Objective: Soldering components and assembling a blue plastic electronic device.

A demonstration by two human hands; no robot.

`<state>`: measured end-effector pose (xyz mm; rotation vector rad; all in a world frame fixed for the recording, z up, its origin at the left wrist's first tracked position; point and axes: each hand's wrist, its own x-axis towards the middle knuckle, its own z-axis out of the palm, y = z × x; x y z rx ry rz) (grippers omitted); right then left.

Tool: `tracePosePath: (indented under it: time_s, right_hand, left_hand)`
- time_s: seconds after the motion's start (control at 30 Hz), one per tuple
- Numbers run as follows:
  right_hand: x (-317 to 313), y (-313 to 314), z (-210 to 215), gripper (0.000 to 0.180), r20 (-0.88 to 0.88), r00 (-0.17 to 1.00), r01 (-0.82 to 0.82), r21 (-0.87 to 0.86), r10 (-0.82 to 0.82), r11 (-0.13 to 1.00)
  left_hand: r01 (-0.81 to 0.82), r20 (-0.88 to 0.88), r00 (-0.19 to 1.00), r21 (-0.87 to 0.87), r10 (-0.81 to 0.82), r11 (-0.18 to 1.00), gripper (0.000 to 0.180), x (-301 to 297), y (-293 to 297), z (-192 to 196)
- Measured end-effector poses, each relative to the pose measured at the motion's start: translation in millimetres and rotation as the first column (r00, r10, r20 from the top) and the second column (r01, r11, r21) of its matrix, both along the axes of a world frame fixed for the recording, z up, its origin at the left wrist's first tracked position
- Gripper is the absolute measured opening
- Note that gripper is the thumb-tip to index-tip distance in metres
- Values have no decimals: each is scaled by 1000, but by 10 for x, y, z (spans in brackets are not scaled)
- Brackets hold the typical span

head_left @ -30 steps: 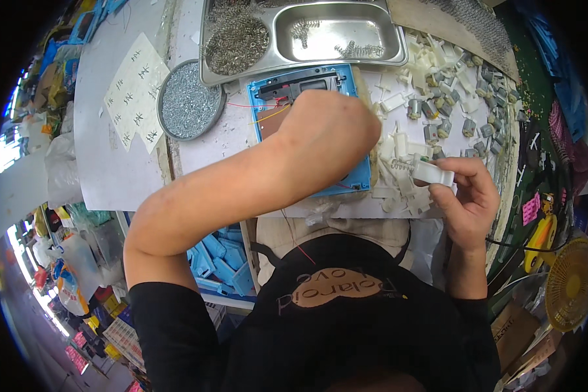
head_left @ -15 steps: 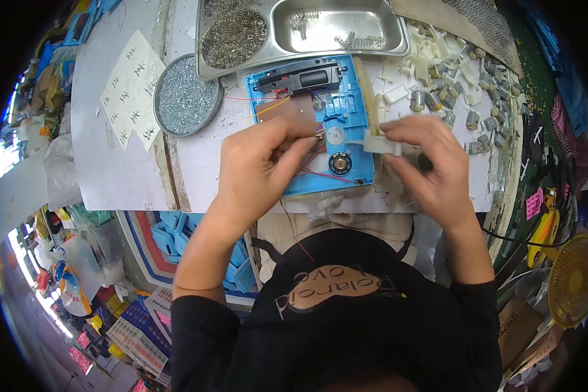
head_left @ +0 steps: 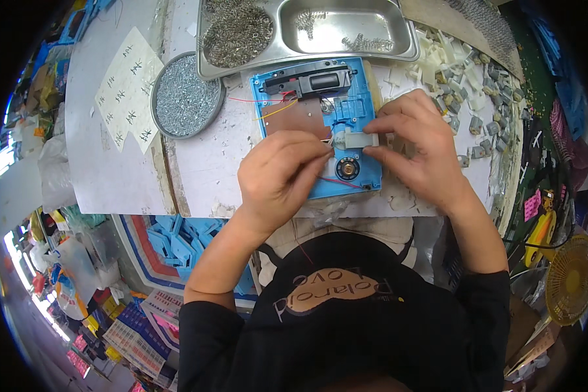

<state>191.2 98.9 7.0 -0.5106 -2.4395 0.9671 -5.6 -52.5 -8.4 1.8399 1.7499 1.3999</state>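
A blue plastic housing (head_left: 320, 190) lies on the table in front of me, its inside facing up. It carries a black slotted unit (head_left: 313, 83), a brown circuit board (head_left: 294, 119) and a small round speaker (head_left: 347, 169). My left hand (head_left: 277, 173) is closed in a pinch over the board's near edge, with thin wires (head_left: 329, 140) at its fingertips. From the other side my right hand (head_left: 418, 144) has thumb and fingers at the outer end of a white plastic part (head_left: 360, 140), which sits in the housing above the speaker.
A grey round dish of small screws (head_left: 186, 97) stands at the left, beside a marked paper sheet (head_left: 127, 91). Behind the housing is a metal tray (head_left: 343, 55) of springs. Loose white parts and small motors (head_left: 475, 125) lie at the right. Blue housings (head_left: 183, 242) fill a bin below.
My right hand has brought the white plastic part leftward into the housing. My left hand has shifted slightly right and down. The housing and tray appear slightly farther right.
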Motion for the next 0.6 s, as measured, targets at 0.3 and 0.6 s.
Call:
tracePosePath:
  time_s: [0.3, 0.6]
  right_hand:
    - [-56, 66, -126, 26, -52, 995, -83, 43, 85, 996]
    - [-36, -122, 50, 28, 143, 989, -75, 293, 34, 953]
  left_hand:
    - [-43, 85, 996, 21, 41, 999, 21, 20, 37, -22]
    - [-29, 50, 998, 3, 29, 1000, 18, 39, 39, -6]
